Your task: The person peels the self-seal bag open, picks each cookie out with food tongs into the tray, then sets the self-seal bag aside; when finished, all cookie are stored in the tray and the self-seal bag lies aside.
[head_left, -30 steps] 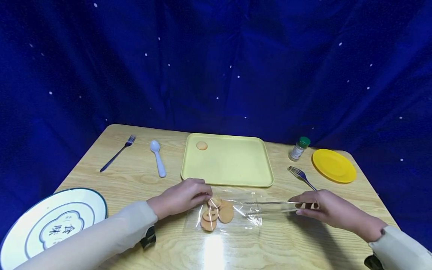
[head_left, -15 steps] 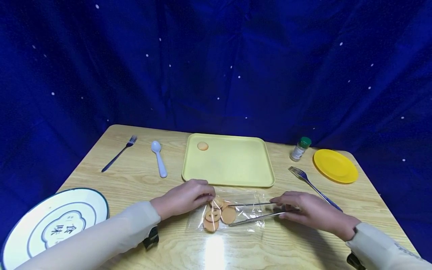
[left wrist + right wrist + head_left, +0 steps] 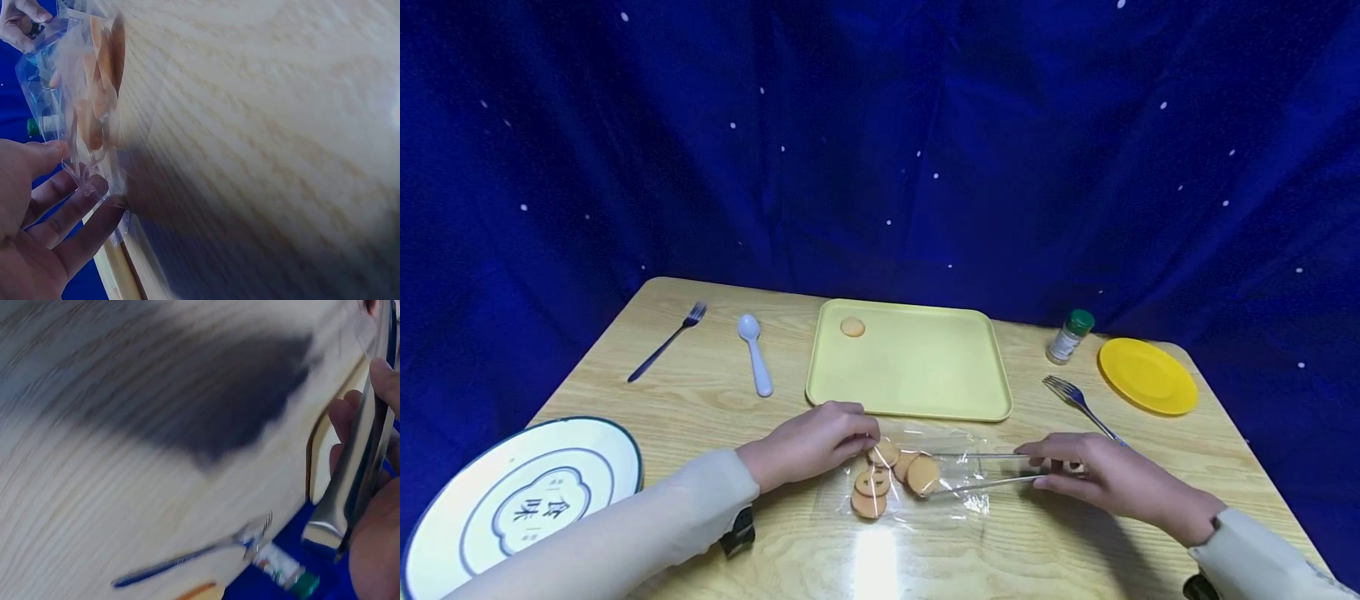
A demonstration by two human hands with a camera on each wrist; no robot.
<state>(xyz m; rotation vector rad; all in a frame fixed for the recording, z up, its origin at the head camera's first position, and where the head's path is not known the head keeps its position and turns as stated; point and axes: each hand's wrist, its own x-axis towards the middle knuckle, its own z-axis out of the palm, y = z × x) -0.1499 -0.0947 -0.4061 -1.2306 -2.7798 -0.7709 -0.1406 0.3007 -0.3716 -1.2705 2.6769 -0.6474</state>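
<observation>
My left hand (image 3: pixel 820 442) pinches the mouth edge of a clear plastic bag (image 3: pixel 972 502), which lies in front of the tray. Several round biscuits (image 3: pixel 868 504) are inside, one with a smiley face. In the left wrist view the thumb and fingers grip the crinkled film (image 3: pixel 47 81). On the right, my right hand (image 3: pixel 1097 479) holds metal tongs (image 3: pixel 1000 482), their tips inside the bag on either side of a plain biscuit (image 3: pixel 922 475). Glare on the film hides whether both tips touch it. The right wrist view shows the tongs' bent end (image 3: pixel 328 531) near the palm.
Behind the bag is a pale yellow tray (image 3: pixel 932 367) with one biscuit (image 3: pixel 852 327). To the left lie a fork (image 3: pixel 666 343), a spoon (image 3: pixel 756 358) and a white plate (image 3: pixel 602 450). A green-capped shaker (image 3: pixel 1070 337), another fork (image 3: pixel 1078 402) and a yellow plate (image 3: pixel 1147 377) are at right.
The tongs' tips went leftward into the bag around a biscuit, then drew back a little to the right. That biscuit shifted right too. My left hand stays almost in place.
</observation>
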